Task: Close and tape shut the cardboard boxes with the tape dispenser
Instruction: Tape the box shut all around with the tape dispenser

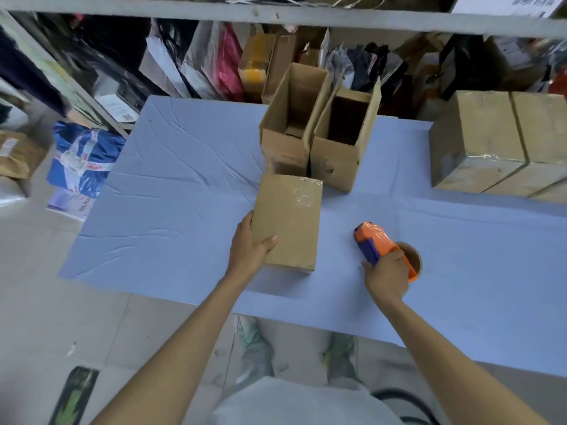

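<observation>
Holding: your left grip [250,250] clasps the closed box [288,222]; your right grip [388,276] wraps the tape dispenser [376,240], desk [184,194] right.

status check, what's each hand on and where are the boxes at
Left hand grips closed box. Right hand grips tape dispenser. Two open boxes behind, flaps up. Nothing between dispenser and closed box.

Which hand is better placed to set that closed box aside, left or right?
Left. The left hand grips the closed box at its near left corner; the right hand holds the tape dispenser, apart from it.
</observation>
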